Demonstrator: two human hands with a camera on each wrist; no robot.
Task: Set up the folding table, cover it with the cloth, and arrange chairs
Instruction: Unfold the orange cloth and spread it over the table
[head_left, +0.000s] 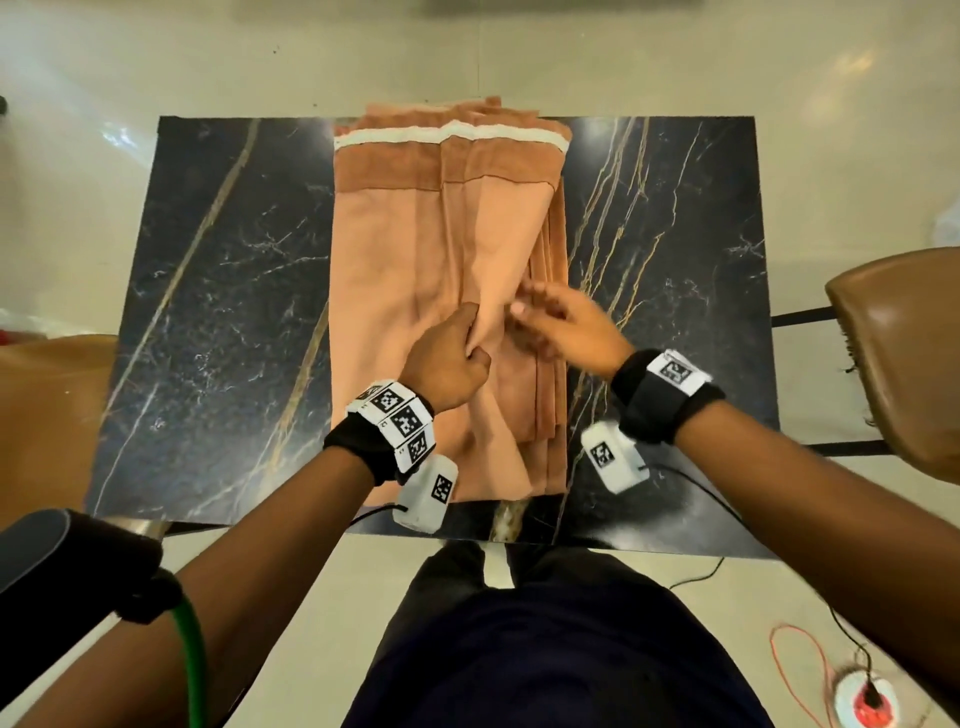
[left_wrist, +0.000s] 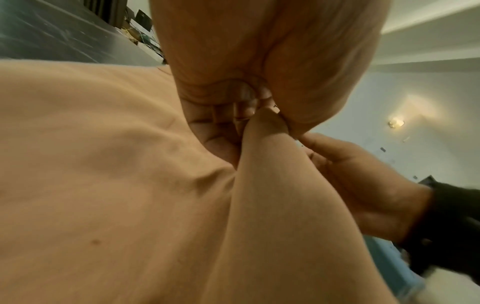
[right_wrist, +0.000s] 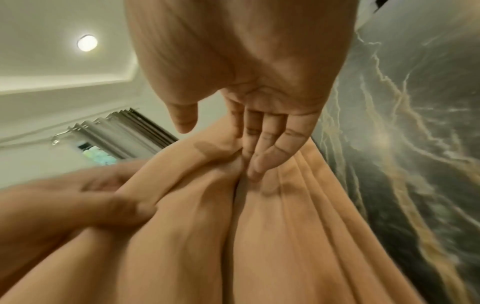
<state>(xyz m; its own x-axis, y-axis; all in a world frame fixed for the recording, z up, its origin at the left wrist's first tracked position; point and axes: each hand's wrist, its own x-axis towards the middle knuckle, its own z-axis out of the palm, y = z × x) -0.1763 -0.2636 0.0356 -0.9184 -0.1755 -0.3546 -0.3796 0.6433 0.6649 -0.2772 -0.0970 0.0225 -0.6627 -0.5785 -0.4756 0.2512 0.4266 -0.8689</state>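
A folded peach cloth (head_left: 441, 249) with a white band at its far end lies lengthways down the middle of the black marble-patterned table (head_left: 208, 291). My left hand (head_left: 457, 348) pinches a raised fold of the cloth (left_wrist: 259, 164) near its middle. My right hand (head_left: 550, 317) is just right of it, fingers straight and spread, their tips touching the cloth (right_wrist: 285, 216) beside that fold. In the right wrist view my right fingers (right_wrist: 262, 144) point down into a crease, with the thumb held apart.
A brown chair (head_left: 904, 353) stands at the table's right side, and another brown seat (head_left: 47, 415) shows at the left. A red and white power socket (head_left: 865, 701) with cables lies on the floor at the lower right. The floor is pale tile.
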